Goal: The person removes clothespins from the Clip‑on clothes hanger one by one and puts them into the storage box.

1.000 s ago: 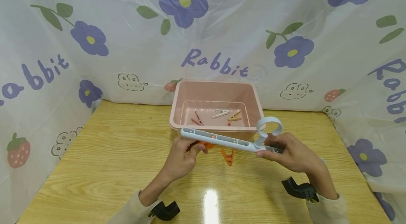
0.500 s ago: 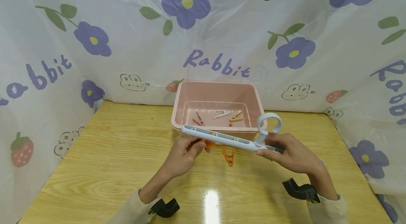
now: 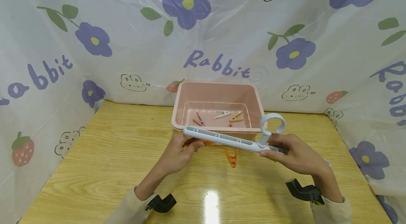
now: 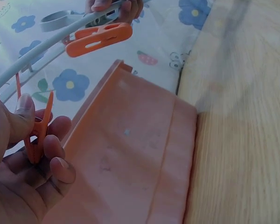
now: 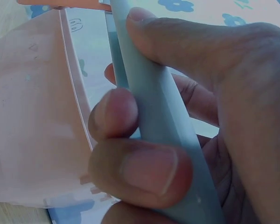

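Note:
A light blue clip hanger [image 3: 226,140] with a ring-shaped hook [image 3: 264,138] is held up in front of the pink bin. My right hand [image 3: 295,155] grips its bar beside the hook, fingers and thumb wrapped round it in the right wrist view. Under the bar's left end, my left hand [image 3: 177,153] pinches an orange clothespin [image 4: 38,133] between thumb and fingers; in the head view the bar and hand mostly hide it. Another orange clothespin [image 3: 232,158] hangs below the middle of the bar, apart from both hands.
Behind the hanger stands the pink bin [image 3: 219,91], against a printed cloth backdrop [image 3: 136,54]. Inside it lie a white clothespin [image 3: 223,114], a yellowish one [image 3: 236,119] and a pink one [image 3: 199,121]. The wooden table [image 3: 127,153] extends to both sides.
The hanger and my right hand have shifted slightly to the right. The pinched clothespin shows less from above, now tucked further behind the bar and hand.

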Demonstrator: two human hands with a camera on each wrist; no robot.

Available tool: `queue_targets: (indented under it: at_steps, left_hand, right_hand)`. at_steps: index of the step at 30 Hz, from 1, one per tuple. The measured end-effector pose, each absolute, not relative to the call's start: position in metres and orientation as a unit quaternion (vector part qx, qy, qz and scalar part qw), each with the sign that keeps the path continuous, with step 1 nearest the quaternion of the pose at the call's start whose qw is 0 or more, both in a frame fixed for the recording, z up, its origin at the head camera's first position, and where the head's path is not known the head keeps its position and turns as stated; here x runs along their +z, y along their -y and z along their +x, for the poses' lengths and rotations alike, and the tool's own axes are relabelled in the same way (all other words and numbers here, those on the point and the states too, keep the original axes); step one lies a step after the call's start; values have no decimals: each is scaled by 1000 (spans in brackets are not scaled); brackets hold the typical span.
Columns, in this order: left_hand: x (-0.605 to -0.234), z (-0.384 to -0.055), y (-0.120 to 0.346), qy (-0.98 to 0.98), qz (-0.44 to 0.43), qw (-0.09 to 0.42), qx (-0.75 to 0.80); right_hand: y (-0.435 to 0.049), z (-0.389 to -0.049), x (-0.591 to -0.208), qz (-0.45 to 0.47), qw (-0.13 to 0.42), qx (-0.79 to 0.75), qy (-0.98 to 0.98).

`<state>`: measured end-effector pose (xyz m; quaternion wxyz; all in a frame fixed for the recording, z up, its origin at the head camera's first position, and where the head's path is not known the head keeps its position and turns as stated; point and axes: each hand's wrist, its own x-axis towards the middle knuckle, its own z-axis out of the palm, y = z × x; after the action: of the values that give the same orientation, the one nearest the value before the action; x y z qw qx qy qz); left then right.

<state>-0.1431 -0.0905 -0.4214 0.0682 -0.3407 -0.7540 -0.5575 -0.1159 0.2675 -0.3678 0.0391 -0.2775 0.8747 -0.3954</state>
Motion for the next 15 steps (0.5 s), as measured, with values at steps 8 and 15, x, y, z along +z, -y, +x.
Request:
queue_targets:
  at_steps: [8,15]
  left_hand:
    - [-418,-147,97,772,-339,93,-529]
    - [-413,-147,104,783,-316,91,-529]
  right_hand:
    - [-272,-114,-365,-267,40,-397,-877]
    - [-273,-114,-366,-274,42,-407,-870]
